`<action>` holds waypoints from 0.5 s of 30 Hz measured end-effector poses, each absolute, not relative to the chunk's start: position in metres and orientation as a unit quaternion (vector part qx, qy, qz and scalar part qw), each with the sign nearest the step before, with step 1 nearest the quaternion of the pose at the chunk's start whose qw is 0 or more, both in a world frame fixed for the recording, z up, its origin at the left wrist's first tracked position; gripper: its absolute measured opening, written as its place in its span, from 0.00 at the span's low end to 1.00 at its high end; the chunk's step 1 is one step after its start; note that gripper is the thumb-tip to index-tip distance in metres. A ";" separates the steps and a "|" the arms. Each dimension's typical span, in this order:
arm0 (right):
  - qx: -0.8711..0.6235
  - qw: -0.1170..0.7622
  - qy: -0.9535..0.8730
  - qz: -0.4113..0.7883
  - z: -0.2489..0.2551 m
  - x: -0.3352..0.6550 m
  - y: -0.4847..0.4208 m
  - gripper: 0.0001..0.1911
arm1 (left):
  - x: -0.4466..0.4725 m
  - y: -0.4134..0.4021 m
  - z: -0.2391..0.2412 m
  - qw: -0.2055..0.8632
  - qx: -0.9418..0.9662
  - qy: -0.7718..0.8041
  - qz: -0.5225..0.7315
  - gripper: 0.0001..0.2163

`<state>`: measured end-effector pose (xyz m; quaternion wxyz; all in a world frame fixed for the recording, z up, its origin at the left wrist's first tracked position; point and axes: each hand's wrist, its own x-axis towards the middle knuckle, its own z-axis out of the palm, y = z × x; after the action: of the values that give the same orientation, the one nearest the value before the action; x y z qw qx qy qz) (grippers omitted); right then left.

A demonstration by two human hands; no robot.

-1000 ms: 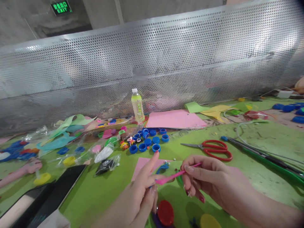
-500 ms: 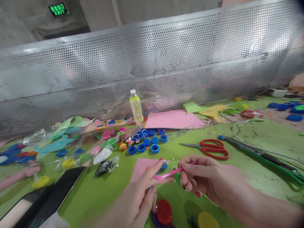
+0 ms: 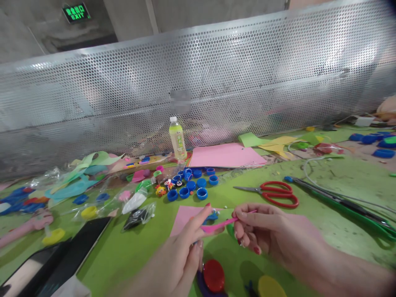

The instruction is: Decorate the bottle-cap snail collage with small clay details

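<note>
**A:** What lies around the hands?

**B:** From the left: a black tablet (image 3: 62,264) at the near edge of the green tabletop (image 3: 123,251), then clear bags (image 3: 136,203). Next come blue caps (image 3: 188,186) with a bottle (image 3: 177,142) standing behind them. A pink sheet (image 3: 227,156) lies further back, red scissors (image 3: 274,193) lie flat just beyond the right hand, and a long green tool (image 3: 343,203) sits far right. A perforated metal screen (image 3: 216,82) closes the back. A red cap (image 3: 213,275) and a yellow cap (image 3: 269,286) lie below the hands.

**A:** And what is held?

**B:** A pink strip (image 3: 218,225), held above the tabletop between both hands. It is wide at its left end and narrows to a thin point on the right. The left hand (image 3: 179,260) pinches the wide end between thumb and forefinger. The right hand (image 3: 269,233) nips the thin end with its fingertips, the other fingers curled under.

**A:** Anything unclear?

**B:** A small blue piece (image 3: 213,215) behind the left forefinger is mostly hidden. The picture's lower edge cuts off the yellow cap and the left wrist.
</note>
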<state>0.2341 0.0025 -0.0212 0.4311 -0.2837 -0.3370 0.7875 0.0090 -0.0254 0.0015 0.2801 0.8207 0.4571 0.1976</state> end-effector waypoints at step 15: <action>-0.281 0.433 -0.331 0.790 -0.028 0.234 0.012 0.06 | 0.006 -0.024 -0.003 0.325 0.807 0.447 0.207 0.25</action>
<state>0.2343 0.0119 -0.0283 0.4334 -0.2807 -0.3308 0.7899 0.0057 -0.0239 -0.0025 0.3251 0.8074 0.4468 0.2067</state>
